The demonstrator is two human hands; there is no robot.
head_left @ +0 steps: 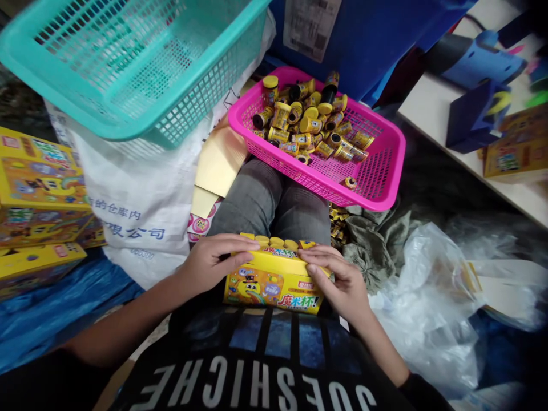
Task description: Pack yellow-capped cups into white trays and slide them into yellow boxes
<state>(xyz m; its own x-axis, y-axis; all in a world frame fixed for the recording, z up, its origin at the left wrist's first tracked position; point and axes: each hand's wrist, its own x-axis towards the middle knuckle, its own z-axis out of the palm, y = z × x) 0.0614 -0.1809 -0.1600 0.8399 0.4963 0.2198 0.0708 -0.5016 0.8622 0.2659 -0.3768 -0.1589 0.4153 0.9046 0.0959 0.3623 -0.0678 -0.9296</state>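
A small yellow printed box (274, 282) rests on my lap, with several yellow-capped cups showing along its open far edge. My left hand (214, 261) grips its left end, fingers curled over the top edge. Gripping the right end is my right hand (340, 279), its fingers pressed on the top flap. Beyond my knees a pink basket (381, 171) holds several loose yellow-capped cups (306, 123).
A teal basket (128, 63) sits on a white printed sack (141, 211) at the left. Yellow boxes (38, 194) are stacked at the far left. Clear plastic bags (432, 302) lie on the right. A white shelf (492, 171) with boxes runs along the upper right.
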